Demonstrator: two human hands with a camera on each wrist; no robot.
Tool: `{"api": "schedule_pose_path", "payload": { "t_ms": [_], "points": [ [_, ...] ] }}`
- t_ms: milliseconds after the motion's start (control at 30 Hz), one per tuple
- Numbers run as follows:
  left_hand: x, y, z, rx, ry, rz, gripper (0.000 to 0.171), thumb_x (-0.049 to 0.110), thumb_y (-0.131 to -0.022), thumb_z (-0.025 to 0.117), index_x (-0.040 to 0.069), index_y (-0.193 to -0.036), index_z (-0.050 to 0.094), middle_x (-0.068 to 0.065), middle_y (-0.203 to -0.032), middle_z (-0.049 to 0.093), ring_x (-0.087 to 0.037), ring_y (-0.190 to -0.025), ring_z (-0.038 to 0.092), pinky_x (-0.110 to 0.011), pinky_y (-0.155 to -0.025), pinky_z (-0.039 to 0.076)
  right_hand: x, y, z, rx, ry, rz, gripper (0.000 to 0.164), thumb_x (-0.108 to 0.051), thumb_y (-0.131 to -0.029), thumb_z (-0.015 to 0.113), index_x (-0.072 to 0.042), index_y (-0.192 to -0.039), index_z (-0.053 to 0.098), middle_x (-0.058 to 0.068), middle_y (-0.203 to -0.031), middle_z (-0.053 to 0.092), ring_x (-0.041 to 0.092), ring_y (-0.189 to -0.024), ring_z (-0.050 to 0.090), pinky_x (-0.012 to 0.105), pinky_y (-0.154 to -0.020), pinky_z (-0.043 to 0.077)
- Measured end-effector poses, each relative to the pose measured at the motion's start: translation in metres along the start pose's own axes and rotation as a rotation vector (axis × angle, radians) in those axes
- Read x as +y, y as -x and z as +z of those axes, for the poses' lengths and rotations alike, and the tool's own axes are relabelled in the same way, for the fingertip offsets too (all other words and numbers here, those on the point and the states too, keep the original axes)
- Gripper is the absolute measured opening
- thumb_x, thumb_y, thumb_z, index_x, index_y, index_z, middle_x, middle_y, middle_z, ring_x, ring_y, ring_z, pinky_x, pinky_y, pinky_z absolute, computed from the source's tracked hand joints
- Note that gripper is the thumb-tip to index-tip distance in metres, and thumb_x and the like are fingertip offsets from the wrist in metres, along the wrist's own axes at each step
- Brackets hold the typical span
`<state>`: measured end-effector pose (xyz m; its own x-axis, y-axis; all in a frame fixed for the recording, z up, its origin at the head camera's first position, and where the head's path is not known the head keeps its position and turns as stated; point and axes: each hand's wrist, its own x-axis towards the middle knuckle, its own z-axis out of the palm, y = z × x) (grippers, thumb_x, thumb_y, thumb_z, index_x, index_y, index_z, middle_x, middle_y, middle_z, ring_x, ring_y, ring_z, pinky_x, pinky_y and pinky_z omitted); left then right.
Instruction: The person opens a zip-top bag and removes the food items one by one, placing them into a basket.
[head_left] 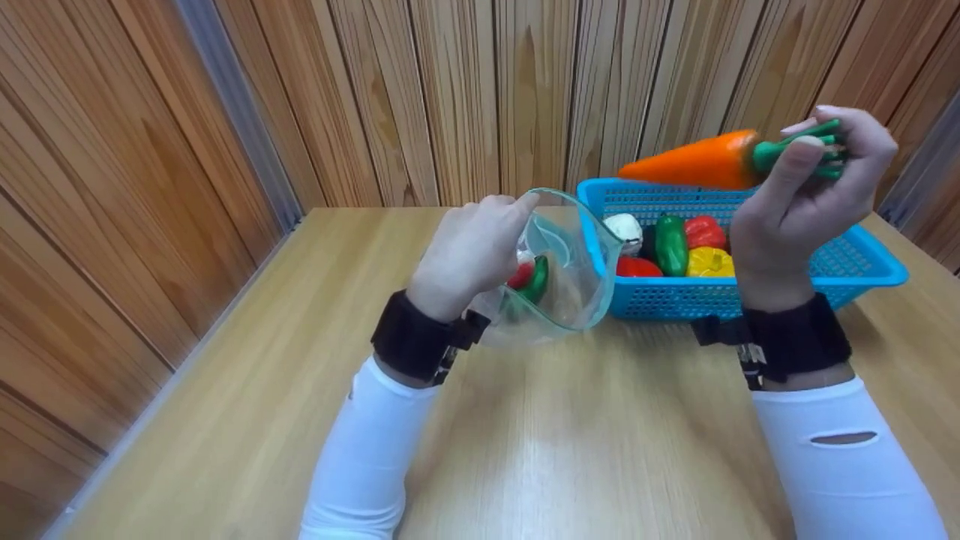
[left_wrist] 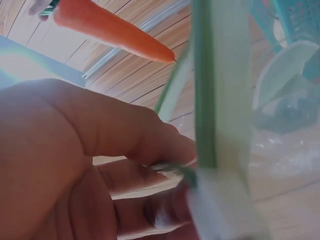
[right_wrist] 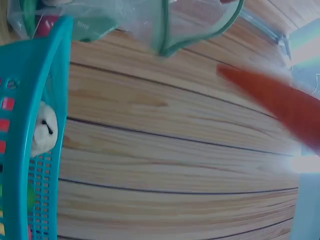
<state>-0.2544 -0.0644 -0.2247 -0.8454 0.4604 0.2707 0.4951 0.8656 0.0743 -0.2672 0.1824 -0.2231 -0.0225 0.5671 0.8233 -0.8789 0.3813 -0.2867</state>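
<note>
My right hand point(head_left: 814, 184) pinches an orange toy carrot point(head_left: 697, 161) by its green top, above the basket, its tip toward the left. In the left wrist view the carrot point(left_wrist: 112, 31) hangs at the upper left. My left hand point(head_left: 476, 251) grips the green-edged rim of a clear zip bag point(head_left: 574, 289), whose mouth gapes toward the right. Inside the bag lie a green and a red toy vegetable point(head_left: 536, 279), partly hidden by the hand. Thumb and fingers point(left_wrist: 150, 135) pinch the bag's edge in the left wrist view.
A blue plastic basket point(head_left: 862, 277) stands to the bag's right. It holds a white piece point(head_left: 624, 231), a green pepper point(head_left: 670, 246), a yellow one point(head_left: 710, 262) and several red pieces. Wood-panelled walls point(head_left: 450, 97) rise behind the wooden table point(head_left: 570, 435).
</note>
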Motion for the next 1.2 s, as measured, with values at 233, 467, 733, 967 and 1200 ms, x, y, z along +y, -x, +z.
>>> {"api": "schedule_pose_path", "payload": {
  "t_ms": [233, 467, 733, 967, 1200],
  "points": [
    [-0.001, 0.001, 0.0, -0.005, -0.034, -0.013, 0.054, 0.008, -0.093, 0.06, 0.015, -0.146, 0.049, -0.007, -0.112, 0.067, -0.021, -0.081, 0.058, -0.028, -0.062, 0.05, 0.03, 0.006, -0.007, -0.179, 0.325, 0.0, 0.017, -0.009, -0.096, 0.056, -0.009, -0.11, 0.065, -0.014, -0.095, 0.056, 0.006, -0.083, 0.054, 0.015, -0.073, 0.042],
    [0.001, 0.002, 0.001, -0.013, 0.021, 0.012, 0.055, 0.005, -0.094, 0.058, 0.024, -0.145, 0.053, -0.006, -0.118, 0.065, -0.02, -0.088, 0.059, -0.027, -0.067, 0.054, 0.064, 0.017, -0.021, -0.664, 0.654, 0.174, 0.034, -0.026, -0.099, 0.06, 0.003, -0.117, 0.061, 0.021, -0.11, 0.065, 0.034, -0.1, 0.062, 0.031, -0.08, 0.049],
    [0.002, 0.004, 0.002, -0.089, 0.041, 0.046, 0.033, 0.002, -0.092, 0.06, 0.019, -0.116, 0.075, -0.005, -0.11, 0.066, -0.021, -0.094, 0.059, -0.028, -0.076, 0.057, 0.088, 0.021, -0.037, -1.301, 0.914, 0.665, 0.045, -0.023, -0.1, 0.056, 0.001, -0.137, 0.048, 0.032, -0.129, 0.054, 0.044, -0.107, 0.051, 0.054, -0.085, 0.05],
    [0.001, 0.005, 0.004, -0.111, 0.076, 0.035, 0.006, 0.012, -0.09, 0.072, 0.01, -0.095, 0.075, -0.002, -0.081, 0.065, -0.018, -0.071, 0.06, -0.026, -0.065, 0.054, 0.066, 0.019, -0.027, -1.183, 0.857, 0.452, 0.034, -0.022, -0.098, 0.057, 0.001, -0.123, 0.062, 0.028, -0.121, 0.064, 0.043, -0.102, 0.059, 0.05, -0.078, 0.053],
    [0.001, 0.0, 0.005, 0.066, 0.073, 0.163, 0.021, -0.007, -0.085, 0.056, 0.007, -0.072, 0.064, 0.0, -0.067, 0.046, -0.014, -0.062, 0.043, -0.023, -0.053, 0.036, 0.029, 0.029, -0.007, -1.071, 0.172, -0.084, 0.024, 0.013, -0.08, 0.052, 0.0, -0.082, 0.072, 0.008, -0.074, 0.072, 0.015, -0.063, 0.063, 0.01, -0.066, 0.047]
  ]
}}
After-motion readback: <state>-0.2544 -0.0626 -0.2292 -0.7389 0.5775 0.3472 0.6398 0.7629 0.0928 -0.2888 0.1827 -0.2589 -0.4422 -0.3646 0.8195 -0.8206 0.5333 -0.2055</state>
